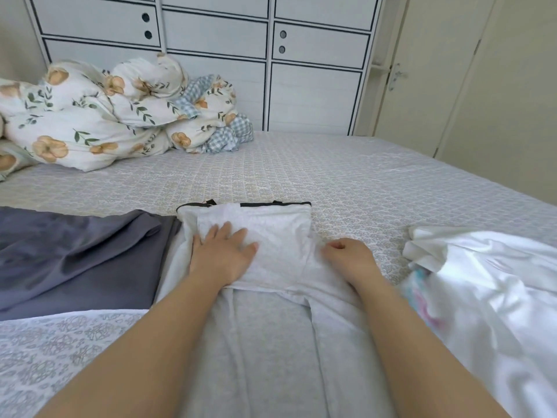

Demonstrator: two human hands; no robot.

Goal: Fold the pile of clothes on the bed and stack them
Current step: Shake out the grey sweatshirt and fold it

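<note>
A white lacy garment with dark trim (280,227) lies spread on the bed in front of me, its upper part folded over into a flat panel. My left hand (221,254) presses flat on that panel with fingers straight. At the garment's right edge rests my right hand (349,257), its fingers curled; whether it pinches the fabric is unclear. A grey-blue garment (75,257) lies flat to the left. To the right, a crumpled white garment (488,282) covers a piece with pink and turquoise print (420,294).
The bed has a grey patterned sheet (346,176). A bunched floral duvet (105,113) with blue check lining sits at the far left. A white cabinet wall (217,40) stands behind the bed, and a cream door (437,70) is at the right.
</note>
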